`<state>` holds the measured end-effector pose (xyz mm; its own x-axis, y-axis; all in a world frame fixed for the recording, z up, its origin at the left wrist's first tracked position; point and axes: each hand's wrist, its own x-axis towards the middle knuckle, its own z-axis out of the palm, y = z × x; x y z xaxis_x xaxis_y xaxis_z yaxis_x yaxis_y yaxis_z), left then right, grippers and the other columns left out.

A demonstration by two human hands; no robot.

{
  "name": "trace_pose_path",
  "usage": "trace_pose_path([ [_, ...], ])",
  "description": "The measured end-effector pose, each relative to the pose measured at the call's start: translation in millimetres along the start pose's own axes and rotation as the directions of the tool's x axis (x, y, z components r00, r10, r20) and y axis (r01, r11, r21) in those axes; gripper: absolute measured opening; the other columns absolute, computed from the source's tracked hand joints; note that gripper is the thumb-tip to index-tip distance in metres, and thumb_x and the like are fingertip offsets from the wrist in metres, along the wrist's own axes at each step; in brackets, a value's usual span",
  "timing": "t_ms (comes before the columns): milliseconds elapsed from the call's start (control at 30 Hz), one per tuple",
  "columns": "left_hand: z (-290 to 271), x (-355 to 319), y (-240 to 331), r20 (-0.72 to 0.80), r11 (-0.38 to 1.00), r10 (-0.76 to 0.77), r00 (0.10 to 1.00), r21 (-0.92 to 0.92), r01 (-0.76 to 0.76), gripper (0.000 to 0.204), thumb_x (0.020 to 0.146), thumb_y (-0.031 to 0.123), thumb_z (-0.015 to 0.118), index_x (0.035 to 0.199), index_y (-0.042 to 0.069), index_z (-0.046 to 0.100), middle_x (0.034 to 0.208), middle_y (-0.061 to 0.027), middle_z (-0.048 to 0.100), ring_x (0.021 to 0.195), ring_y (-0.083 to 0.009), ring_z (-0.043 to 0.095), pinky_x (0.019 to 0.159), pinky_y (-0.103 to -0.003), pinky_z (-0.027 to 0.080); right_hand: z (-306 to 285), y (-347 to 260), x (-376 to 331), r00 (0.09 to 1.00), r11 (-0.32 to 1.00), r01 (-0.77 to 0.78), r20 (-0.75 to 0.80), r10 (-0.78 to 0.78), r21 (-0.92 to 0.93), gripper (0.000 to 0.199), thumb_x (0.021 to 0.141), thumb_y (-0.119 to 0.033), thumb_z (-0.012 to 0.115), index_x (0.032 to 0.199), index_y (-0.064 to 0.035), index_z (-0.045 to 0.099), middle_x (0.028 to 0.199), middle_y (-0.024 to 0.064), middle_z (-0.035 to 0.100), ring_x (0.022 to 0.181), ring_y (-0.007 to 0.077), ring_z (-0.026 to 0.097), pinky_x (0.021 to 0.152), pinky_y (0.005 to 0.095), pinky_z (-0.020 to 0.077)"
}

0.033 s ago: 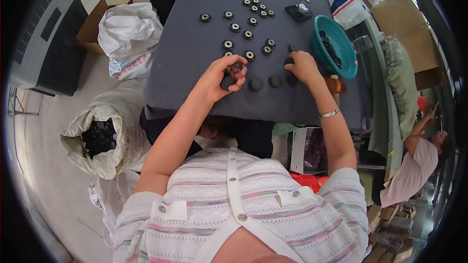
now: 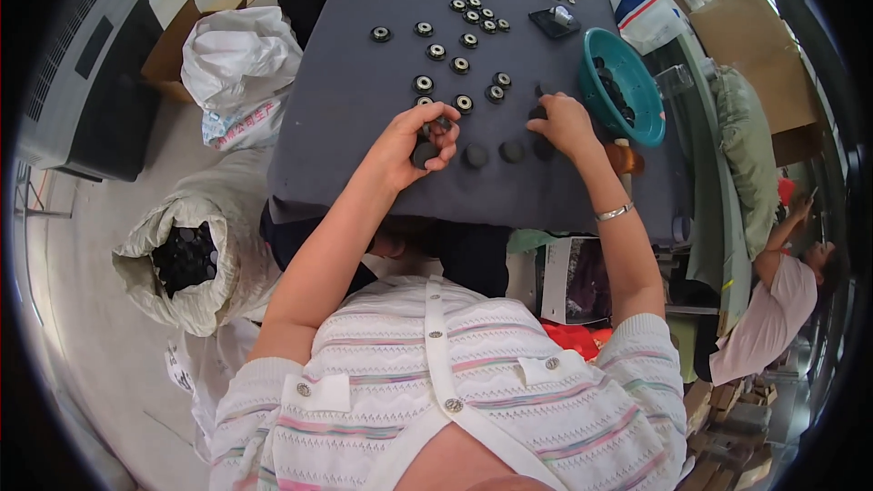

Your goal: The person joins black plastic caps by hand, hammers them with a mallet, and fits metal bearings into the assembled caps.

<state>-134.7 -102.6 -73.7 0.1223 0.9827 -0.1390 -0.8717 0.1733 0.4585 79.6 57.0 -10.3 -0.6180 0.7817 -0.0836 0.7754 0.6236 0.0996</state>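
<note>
- Left hand (image 2: pixel 414 141) sits at mid-frame over the grey tabletop (image 2: pixel 346 118); its fingers (image 2: pixel 446 138) are curled in and pinch a small dark round disc (image 2: pixel 425 155), with a second small piece at the fingertips.
- Right hand (image 2: pixel 564 123) rests just right of centre, fingers bent down narrow onto a dark disc at the tabletop; whether it actually grips the piece, cannot tell.
- Between the two hands, two more loose dark discs (image 2: pixel 475 156) lie in a short row on the tabletop.
- Above the hands, toward the upper centre, many ring-shaped parts with pale centres (image 2: pixel 436 51) are spread in loose rows.
- Teal bowl (image 2: pixel 637 95) holding dark pieces stands just right of the right hand, at the tabletop edge.
- Silver bracelet (image 2: pixel 615 212) on the right wrist.
- Lower left of frame: open white sack (image 2: pixel 145 264) full of dark discs on the floor.
- Far right: another person in a pink top (image 2: pixel 764 318), well apart.
</note>
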Motion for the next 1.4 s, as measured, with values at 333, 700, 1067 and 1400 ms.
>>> trace_pose_path([
  [333,-2,3,1,0.028,1.0,-0.014,1.0,-0.012,0.015,0.025,0.088,0.027,0.059,0.092,0.002,0.057,0.073,-0.0098,0.055,0.055,-0.0184,0.053,0.038,-0.023,0.031,32,-8,60,0.914,0.96,0.28,-0.299,-0.274,-0.022,0.029,0.084,-0.009,0.057,0.112,-0.0142,0.064,0.105,0.0065,0.063,0.098,0.0262,0.058,0.083,0.0374,0.0476],
  [700,6,-2,-1,-0.051,0.999,0.031,0.998,0.028,-0.03,0.03,0.092,0.032,0.055,0.098,0.002,0.055,0.074,-0.0102,0.056,0.053,-0.0177,0.052,0.038,-0.023,0.033,-21,-104,-18,0.778,0.588,0.628,-0.409,-0.477,0.51,0.024,0.081,-0.009,0.063,0.104,-0.0019,0.062,0.091,0.0111,0.06,0.078,0.0249,0.063,0.07,0.0336,0.0501],
  [1067,8,-4,0,-0.058,0.993,0.048,0.997,0.113,-0.041,0.042,0.096,0.035,0.048,0.114,-0.002,0.056,0.075,-0.0105,0.058,0.052,-0.0167,0.052,0.038,-0.024,0.032,-12,-48,-11,1.0,0.57,0.011,-0.017,0.005,0.822,0.02,0.08,-0.003,0.062,0.1,-0.0026,0.065,0.069,0.0065,0.057,0.065,0.0158,0.057,0.061,0.0271,0.047],
  [1400,2,-2,1,0.002,0.995,0.048,0.999,0.083,-0.048,0.037,0.094,0.03,0.052,0.111,-0.002,0.054,0.076,-0.0108,0.058,0.054,-0.017,0.053,0.039,-0.024,0.034,7,-42,-14,0.98,0.941,0.191,-0.107,-0.168,0.278,0.03,0.078,-0.013,0.068,0.105,-0.0009,0.065,0.092,0.0187,0.059,0.092,0.0354,0.058,0.08,0.0401,0.0469],
])
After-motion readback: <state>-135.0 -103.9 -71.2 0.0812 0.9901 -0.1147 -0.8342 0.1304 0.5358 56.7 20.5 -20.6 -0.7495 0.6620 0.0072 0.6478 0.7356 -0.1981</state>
